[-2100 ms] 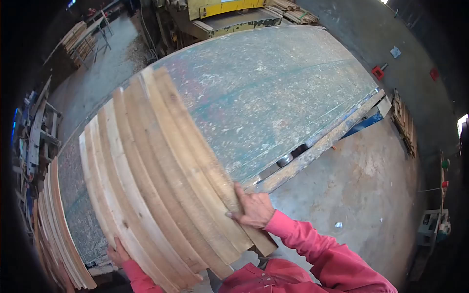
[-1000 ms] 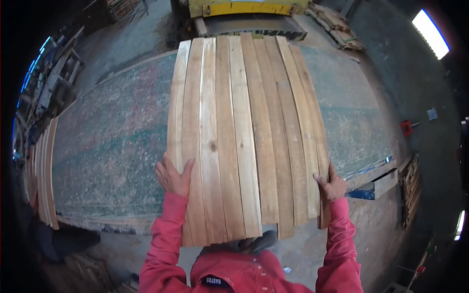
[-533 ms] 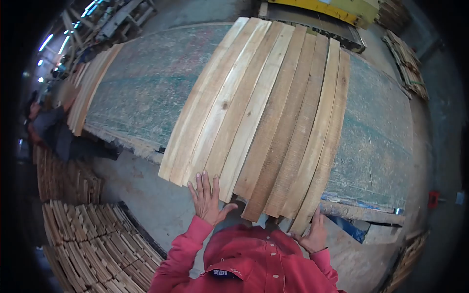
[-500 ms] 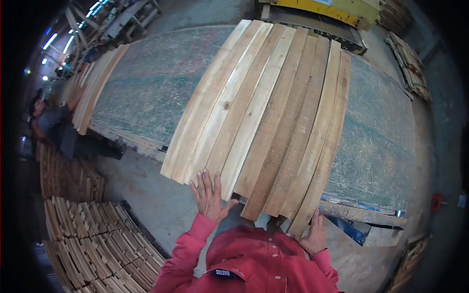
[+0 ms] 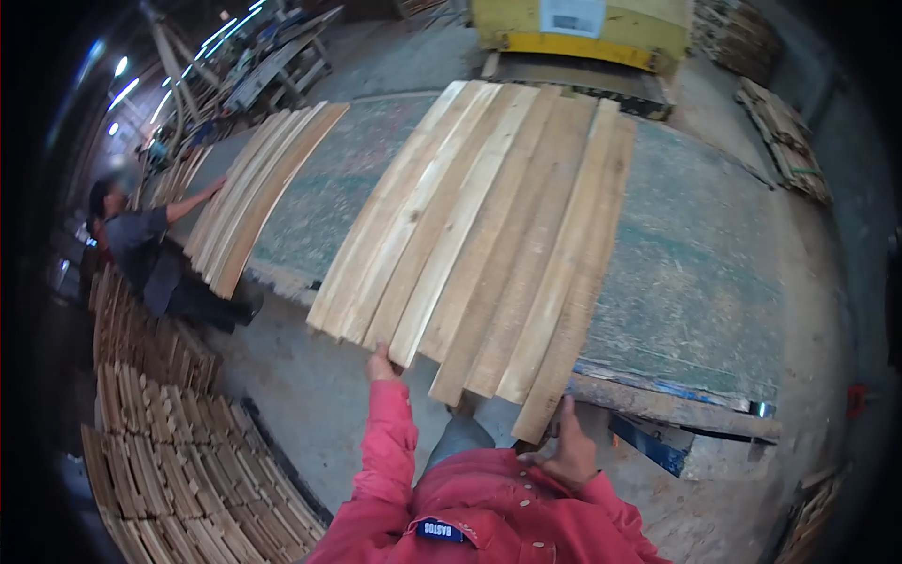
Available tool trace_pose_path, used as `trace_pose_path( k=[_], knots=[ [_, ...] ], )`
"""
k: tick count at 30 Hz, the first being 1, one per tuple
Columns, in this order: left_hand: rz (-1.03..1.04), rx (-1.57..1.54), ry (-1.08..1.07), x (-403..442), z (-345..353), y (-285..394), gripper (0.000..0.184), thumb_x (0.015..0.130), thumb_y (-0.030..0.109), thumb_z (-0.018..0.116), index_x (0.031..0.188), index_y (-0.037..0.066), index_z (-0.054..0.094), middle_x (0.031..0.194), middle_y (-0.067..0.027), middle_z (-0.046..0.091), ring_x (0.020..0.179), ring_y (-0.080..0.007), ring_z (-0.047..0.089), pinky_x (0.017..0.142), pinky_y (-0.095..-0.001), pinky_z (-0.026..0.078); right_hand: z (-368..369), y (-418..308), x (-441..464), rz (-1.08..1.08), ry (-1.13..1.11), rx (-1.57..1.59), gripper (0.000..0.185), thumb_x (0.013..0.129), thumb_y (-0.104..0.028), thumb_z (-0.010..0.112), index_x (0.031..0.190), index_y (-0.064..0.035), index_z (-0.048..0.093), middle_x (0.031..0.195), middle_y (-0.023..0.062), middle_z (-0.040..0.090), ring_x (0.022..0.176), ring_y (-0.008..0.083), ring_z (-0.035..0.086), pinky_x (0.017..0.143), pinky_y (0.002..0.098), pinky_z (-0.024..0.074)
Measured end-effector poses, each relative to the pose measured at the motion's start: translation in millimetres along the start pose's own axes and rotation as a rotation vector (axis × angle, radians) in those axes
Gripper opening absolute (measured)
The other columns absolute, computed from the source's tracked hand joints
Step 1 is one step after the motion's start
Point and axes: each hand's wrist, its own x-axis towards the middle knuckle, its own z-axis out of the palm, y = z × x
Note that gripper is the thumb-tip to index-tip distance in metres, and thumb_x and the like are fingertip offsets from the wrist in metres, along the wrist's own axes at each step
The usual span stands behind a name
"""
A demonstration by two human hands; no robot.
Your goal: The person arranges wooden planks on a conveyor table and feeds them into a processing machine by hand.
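Long wooden boards (image 5: 470,226) lie side by side on a green, scuffed table (image 5: 695,254), their near ends uneven and overhanging its front edge. At the near ends of the left boards is my left hand (image 5: 383,364), its fingers closed around a board's end and partly hidden. My right hand (image 5: 569,453) is open beside the near end of the rightmost board, index finger extended along its side and thumb apart.
On the left a co-worker (image 5: 141,240) reaches to another row of boards (image 5: 258,188) on the table. Stacked wood strips (image 5: 188,461) stand at lower left. A yellow machine (image 5: 583,38) is beyond the table, with more boards (image 5: 780,136) at far right.
My left hand has gone from lying flat on the boards to closing at their ends. The boards sit closer together. The view has turned left, showing more of the co-worker and the other row.
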Motion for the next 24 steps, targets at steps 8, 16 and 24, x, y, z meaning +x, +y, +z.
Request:
trace_pose_path(
  k=[8,16,24],
  knots=[
    [0.043,0.381,-0.187,-79.6,-11.2,-42.5,0.051,0.094,0.044,0.075,0.111,-0.003,0.066,0.087,-0.0053,0.068,0.062,-0.0142,0.06,0.05,-0.0285,0.044,-13.3,45.2,-20.9,0.185,0.186,-0.102,0.138,0.06,-0.038,0.095,0.159,0.0055,0.008,0.13,0.0289,0.054,0.108,0.0472,0.064,0.087,0.0492,0.0557],
    [1.065,1.59,-0.452,-132.5,-4.2,26.7,0.138,0.059,0.08,0.08,0.161,0.005,0.026,0.158,-0.0377,0.027,0.144,-0.057,0.024,0.116,-0.0694,0.018,-34.1,26.8,-19.6,0.229,0.168,-0.269,0.137,0.054,-0.042,0.099,0.157,0.0005,0.02,0.121,0.0231,0.05,0.107,0.0463,0.063,0.088,0.0522,0.0552],
    [1.102,1.803,-0.695,-142.6,19.7,3.4,0.149,0.044,0.087,0.078,0.165,0.021,0.022,0.168,-0.032,0.004,0.144,-0.0712,-0.002,0.107,-0.0855,0.008,-37.1,35.6,8.2,0.216,0.206,-0.363,0.144,0.047,-0.047,0.1,0.155,0.006,0.022,0.135,0.0262,0.049,0.114,0.0483,0.062,0.093,0.0509,0.0551]
  ],
)
